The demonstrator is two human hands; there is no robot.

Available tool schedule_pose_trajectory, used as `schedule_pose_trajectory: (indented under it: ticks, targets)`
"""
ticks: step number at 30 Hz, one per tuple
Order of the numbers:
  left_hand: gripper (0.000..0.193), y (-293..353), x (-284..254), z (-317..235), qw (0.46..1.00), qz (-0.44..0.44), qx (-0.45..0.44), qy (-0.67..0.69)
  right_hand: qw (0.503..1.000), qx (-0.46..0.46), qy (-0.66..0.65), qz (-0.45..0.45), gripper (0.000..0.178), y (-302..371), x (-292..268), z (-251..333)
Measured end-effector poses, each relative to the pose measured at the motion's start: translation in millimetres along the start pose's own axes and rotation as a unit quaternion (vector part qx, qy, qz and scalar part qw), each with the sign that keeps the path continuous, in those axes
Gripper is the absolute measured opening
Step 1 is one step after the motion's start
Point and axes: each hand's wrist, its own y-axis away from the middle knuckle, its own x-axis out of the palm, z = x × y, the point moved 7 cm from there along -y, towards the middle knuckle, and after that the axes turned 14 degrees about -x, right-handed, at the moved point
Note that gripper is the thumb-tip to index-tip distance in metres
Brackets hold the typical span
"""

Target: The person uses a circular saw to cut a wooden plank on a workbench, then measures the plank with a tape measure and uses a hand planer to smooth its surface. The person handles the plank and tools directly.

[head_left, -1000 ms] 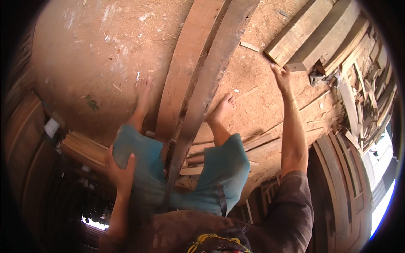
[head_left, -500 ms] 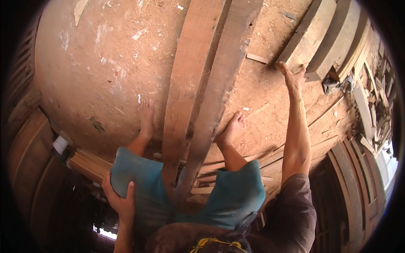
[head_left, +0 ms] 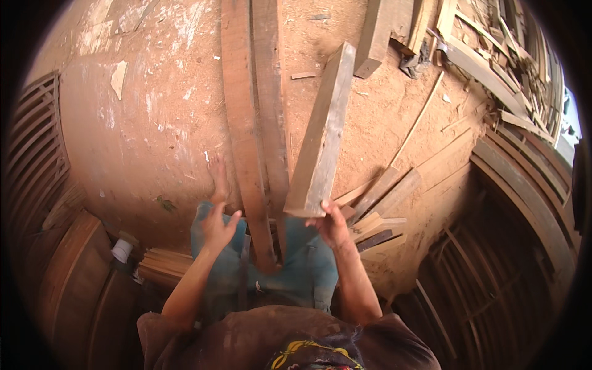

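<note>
My right hand [head_left: 333, 226] grips the near end of a thick squared wooden beam [head_left: 323, 132], thumb on its top face, other fingers beneath. The beam slants up and away, its far end toward the other beams. Over my left thigh my left hand [head_left: 218, 229] hangs with fingers apart, holding nothing. Two long reddish-brown planks [head_left: 242, 117] run side by side from between my legs to the far edge, just right of my left hand.
Another thick beam [head_left: 377, 37] lies at the far right, beside a heap of scrap wood [head_left: 505, 68]. Short offcuts [head_left: 373, 231] lie right of my right hand. At left are a slatted wooden frame [head_left: 38, 123], a white cup-like container [head_left: 122, 250] and stacked strips [head_left: 165, 265].
My right hand has pulled one beam out of the row and brought its end close to my lap. My left hand has lifted off my thigh and moved inward.
</note>
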Motion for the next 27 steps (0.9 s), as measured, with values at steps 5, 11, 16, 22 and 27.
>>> schedule_pose_trajectory:
  ticks: [5, 11, 16, 22, 27]
  targets:
    - [0.081, 16, 66, -215, 0.637, 0.498, -0.233, 0.54, 0.979, 0.03, -0.198, 0.03, 0.075, 65, 26, 16]
    - [0.081, 7, 41, -307, 0.794, 0.437, -0.181, 0.381, 0.969, 0.064, -0.232, 0.052, 0.073, 63, 3, 52]
    - [0.076, 35, 6, -297, 0.901, 0.341, -0.041, 0.266, 0.987, 0.069, -0.124, 0.076, 0.076, 49, -34, 69]
    - [0.089, 117, -86, -272, 0.935, 0.217, 0.123, 0.253, 0.999, -0.007, -0.013, 0.051, 0.113, -88, 6, 117]
    - [0.115, 127, -117, -240, 0.939, 0.196, 0.147, 0.242, 0.987, -0.161, -0.011, 0.017, 0.096, -104, 68, 174]
